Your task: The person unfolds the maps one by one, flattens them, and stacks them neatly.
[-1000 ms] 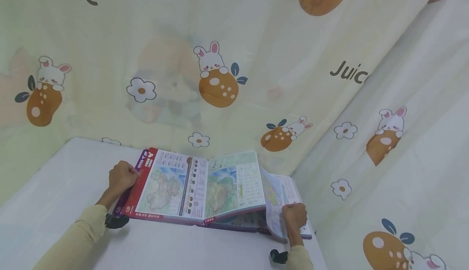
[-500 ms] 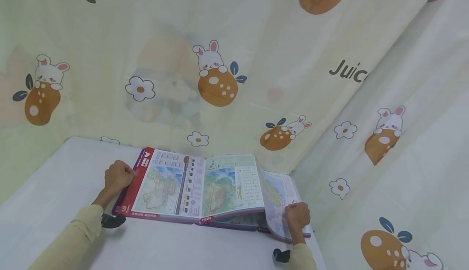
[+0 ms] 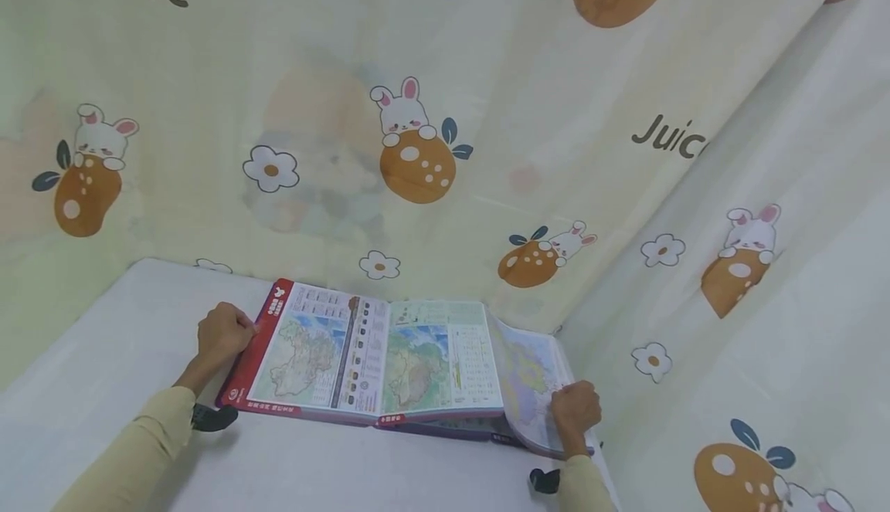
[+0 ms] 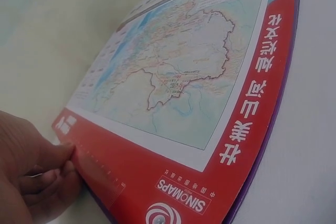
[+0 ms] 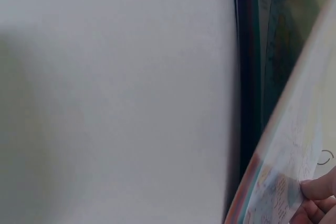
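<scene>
A folding map with a red border [image 3: 260, 346] lies spread on the table, over a second map sheet with a purple edge [image 4: 247, 192]. At its left side, my left hand [image 3: 224, 332] pinches the red margin between thumb and fingers, as the left wrist view [image 4: 39, 174] also shows. My right hand [image 3: 577, 406] pinches the outer edge of a curved right-hand map panel [image 3: 524, 373]; its thumb and fingertips [image 5: 317, 187] show in the right wrist view. The middle panel [image 3: 424, 373] is raised a little above the lower sheet at its near right corner.
The white table [image 3: 327, 469] extends in front of the maps and to their left. Behind them hangs a pale curtain [image 3: 480, 211] printed with rabbits and flowers, and it continues along the right side. Dark wrist-worn pieces [image 3: 215, 418] show by both wrists.
My right hand has moved right, drawing the right panel outward and flatter. The middle panel has sunk lower. My left hand has shifted slightly left, and less purple edge shows beside the red margin.
</scene>
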### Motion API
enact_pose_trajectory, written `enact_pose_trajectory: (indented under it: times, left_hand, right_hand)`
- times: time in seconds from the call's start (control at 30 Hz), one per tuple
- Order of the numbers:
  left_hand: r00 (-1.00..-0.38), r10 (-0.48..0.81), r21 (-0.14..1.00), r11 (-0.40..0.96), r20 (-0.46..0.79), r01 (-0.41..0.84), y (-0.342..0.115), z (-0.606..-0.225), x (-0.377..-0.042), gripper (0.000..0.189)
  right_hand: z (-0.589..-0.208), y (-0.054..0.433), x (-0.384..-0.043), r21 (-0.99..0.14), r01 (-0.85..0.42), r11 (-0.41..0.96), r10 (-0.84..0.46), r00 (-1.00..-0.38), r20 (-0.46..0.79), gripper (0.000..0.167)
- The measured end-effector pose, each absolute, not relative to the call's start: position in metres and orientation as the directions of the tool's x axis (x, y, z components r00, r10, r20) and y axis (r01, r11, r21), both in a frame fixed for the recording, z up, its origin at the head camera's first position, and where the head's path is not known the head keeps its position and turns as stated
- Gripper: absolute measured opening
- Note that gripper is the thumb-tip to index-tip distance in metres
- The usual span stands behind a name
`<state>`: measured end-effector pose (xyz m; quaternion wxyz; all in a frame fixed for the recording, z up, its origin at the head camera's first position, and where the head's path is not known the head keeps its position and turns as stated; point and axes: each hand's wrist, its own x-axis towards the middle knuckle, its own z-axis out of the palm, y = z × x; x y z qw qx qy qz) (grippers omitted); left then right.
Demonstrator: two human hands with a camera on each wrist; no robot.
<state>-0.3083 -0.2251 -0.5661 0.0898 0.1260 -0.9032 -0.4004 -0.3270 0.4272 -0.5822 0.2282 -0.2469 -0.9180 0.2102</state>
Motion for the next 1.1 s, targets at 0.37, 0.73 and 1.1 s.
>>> enact_pose_trajectory:
  times: [0.37,0.73,1.1]
  left_hand:
    - [-0.944,-0.322,0.722,0.668,0.064,-0.179,-0.227,-0.566,-0.314,0.024]
    - [-0.941,-0.334,0.712,0.676,0.064,-0.191,-0.229,-0.570,-0.307,0.025]
    - [-0.937,-0.349,0.713,0.664,0.029,-0.225,-0.224,-0.565,-0.308,0.026]
  right_hand:
    - [-0.585,0.437,-0.337,-0.517,0.408,0.753,0.599,-0.751,0.279,0.018]
    - [-0.588,0.443,-0.341,-0.514,0.461,0.723,0.640,-0.727,0.249,0.021]
    - [-0.594,0.453,-0.347,-0.534,0.499,0.682,0.685,-0.692,0.227,0.021]
